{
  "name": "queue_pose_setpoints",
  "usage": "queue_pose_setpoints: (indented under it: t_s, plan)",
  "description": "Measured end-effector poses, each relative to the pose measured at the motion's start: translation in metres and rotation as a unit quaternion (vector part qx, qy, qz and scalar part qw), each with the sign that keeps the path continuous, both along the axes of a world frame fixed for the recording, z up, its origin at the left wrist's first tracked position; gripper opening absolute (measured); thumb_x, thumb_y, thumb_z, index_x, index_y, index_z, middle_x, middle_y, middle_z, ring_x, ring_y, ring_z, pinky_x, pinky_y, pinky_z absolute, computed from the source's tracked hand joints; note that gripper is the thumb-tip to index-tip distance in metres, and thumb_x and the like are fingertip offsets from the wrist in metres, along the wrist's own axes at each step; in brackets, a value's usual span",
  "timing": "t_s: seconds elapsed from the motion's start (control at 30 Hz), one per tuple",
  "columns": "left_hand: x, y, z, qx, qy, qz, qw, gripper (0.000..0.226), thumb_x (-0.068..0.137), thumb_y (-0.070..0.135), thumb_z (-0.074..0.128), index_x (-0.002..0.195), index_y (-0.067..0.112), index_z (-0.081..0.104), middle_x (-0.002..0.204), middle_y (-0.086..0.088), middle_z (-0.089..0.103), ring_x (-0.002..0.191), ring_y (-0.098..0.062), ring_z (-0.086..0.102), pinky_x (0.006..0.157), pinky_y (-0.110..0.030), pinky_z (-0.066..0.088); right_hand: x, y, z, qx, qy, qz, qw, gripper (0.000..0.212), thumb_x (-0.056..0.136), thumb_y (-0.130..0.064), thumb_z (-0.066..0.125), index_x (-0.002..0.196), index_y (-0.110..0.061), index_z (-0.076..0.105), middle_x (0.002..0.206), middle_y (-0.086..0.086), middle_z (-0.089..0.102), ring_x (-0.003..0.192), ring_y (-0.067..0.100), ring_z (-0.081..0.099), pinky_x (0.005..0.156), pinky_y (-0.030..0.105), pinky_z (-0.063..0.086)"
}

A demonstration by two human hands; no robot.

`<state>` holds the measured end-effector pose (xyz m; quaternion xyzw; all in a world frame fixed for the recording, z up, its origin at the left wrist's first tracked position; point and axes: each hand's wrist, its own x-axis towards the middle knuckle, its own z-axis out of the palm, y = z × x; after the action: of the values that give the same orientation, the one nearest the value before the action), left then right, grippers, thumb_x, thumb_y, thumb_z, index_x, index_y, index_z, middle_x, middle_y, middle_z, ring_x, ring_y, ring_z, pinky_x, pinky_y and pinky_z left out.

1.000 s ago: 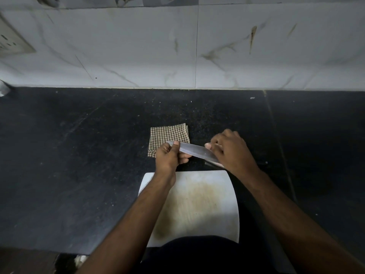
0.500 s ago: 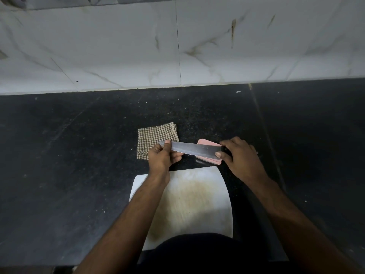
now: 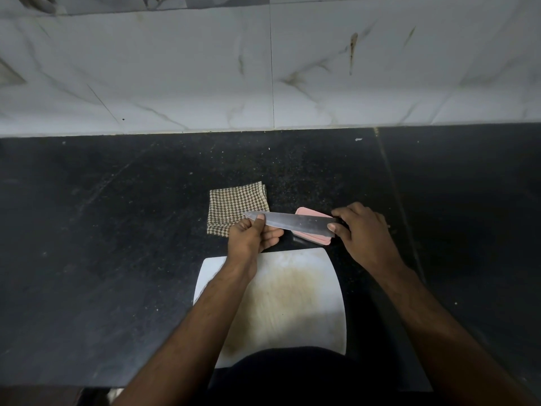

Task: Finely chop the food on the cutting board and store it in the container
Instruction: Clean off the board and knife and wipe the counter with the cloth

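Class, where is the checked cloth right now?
The checked cloth lies on the black counter, just beyond the left hand and left of the pink block.

one knife (image 3: 295, 224), one cutting board (image 3: 295, 294), one checked cloth (image 3: 234, 205), one pink pad (image 3: 314, 238)

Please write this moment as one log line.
left hand: pinches tip of steel knife blade | right hand: grips handle end | stained white cutting board: no food
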<state>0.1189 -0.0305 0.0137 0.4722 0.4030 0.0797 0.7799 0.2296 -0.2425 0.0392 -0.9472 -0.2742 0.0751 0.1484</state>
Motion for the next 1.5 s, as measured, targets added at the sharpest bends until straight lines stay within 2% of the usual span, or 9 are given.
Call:
queue_pose_setpoints:
  t_s: [0.53,0.77,0.9,1.0,1.1,1.23,1.3,1.4,1.5]
  plan:
    - [-0.010,0.006,0.000,0.031,0.006,0.020,0.999,0.031,0.107,0.024,0.055,0.102,-0.001,0.073,0.095,-0.019,0.078,0.081,-0.026,0.077,0.069,-0.031,0.064,-0.003,0.007,0.001,0.034,-0.013,0.018,0.999,0.039,0.100,-0.036,0.058,0.135,-0.019,0.058,0.127,0.001,0.056,0.119,0.021,0.053,0.103,0.044,0.038]
    - [-0.043,0.028,0.003,0.075,0.018,0.073,0.994,0.027,0.108,0.018,0.052,0.103,-0.002,0.070,0.086,-0.016,0.076,0.070,-0.021,0.073,0.067,-0.031,0.062,-0.028,0.055,0.001,0.068,-0.088,0.128,0.986,0.022,0.096,-0.016,0.062,0.116,-0.022,0.069,0.107,-0.002,0.064,0.098,0.019,0.061,0.087,0.039,0.048]
    - [-0.070,0.046,-0.002,0.105,0.043,0.113,0.987,0.025,0.107,0.018,0.054,0.106,-0.003,0.069,0.092,-0.019,0.076,0.074,-0.023,0.073,0.071,-0.035,0.063,-0.061,0.103,0.000,0.080,-0.082,0.214,0.970,0.034,0.097,-0.031,0.041,0.105,-0.027,0.073,0.098,-0.007,0.070,0.095,0.017,0.063,0.086,0.039,0.047]
    - [-0.089,0.057,-0.009,0.154,0.068,0.124,0.978,0.024,0.106,0.018,0.055,0.102,0.001,0.071,0.088,-0.016,0.077,0.074,-0.022,0.072,0.072,-0.037,0.061,-0.081,0.134,-0.006,0.067,-0.071,0.236,0.967,0.016,0.098,-0.034,0.057,0.097,-0.029,0.072,0.093,-0.011,0.070,0.091,0.013,0.062,0.086,0.036,0.043]
    - [-0.103,0.064,-0.013,0.249,0.102,0.106,0.957,0.022,0.104,0.022,0.059,0.091,0.011,0.072,0.080,-0.005,0.076,0.071,-0.018,0.070,0.068,-0.035,0.057,-0.087,0.160,-0.010,0.047,-0.074,0.230,0.969,0.014,0.093,-0.041,0.066,0.094,-0.028,0.068,0.093,-0.010,0.066,0.091,0.013,0.058,0.086,0.035,0.043]
    - [-0.115,0.069,-0.012,0.335,0.154,0.029,0.929,0.013,0.098,0.027,0.067,0.086,0.024,0.069,0.080,0.006,0.071,0.068,-0.001,0.062,0.063,-0.017,0.048,-0.082,0.192,-0.015,0.015,-0.079,0.235,0.969,0.024,0.092,-0.031,0.070,0.111,-0.020,0.062,0.109,-0.002,0.060,0.099,0.014,0.055,0.084,0.031,0.049]
    - [-0.120,0.072,-0.012,0.350,0.166,-0.024,0.922,0.007,0.093,0.028,0.074,0.094,0.026,0.068,0.088,0.007,0.070,0.076,-0.002,0.063,0.067,-0.015,0.046,-0.080,0.206,-0.019,-0.001,-0.070,0.231,0.970,0.039,0.091,-0.030,0.072,0.125,-0.016,0.057,0.121,0.002,0.056,0.106,0.016,0.055,0.086,0.031,0.051]
    - [-0.130,0.075,-0.014,0.390,0.201,-0.088,0.894,0.027,0.086,0.032,0.082,0.105,0.026,0.064,0.101,0.009,0.058,0.087,-0.004,0.058,0.071,-0.011,0.041,-0.077,0.221,-0.029,-0.022,-0.064,0.224,0.972,0.056,0.093,-0.029,0.070,0.141,-0.011,0.048,0.134,0.007,0.051,0.116,0.020,0.053,0.092,0.033,0.052]
    - [-0.141,0.072,-0.014,0.406,0.234,-0.117,0.876,0.037,0.082,0.032,0.085,0.108,0.026,0.060,0.106,0.008,0.047,0.085,-0.004,0.051,0.069,-0.011,0.036,-0.076,0.226,-0.034,-0.053,-0.108,0.230,0.966,0.051,0.095,-0.021,0.067,0.141,-0.009,0.050,0.133,0.009,0.055,0.115,0.022,0.052,0.090,0.032,0.051]
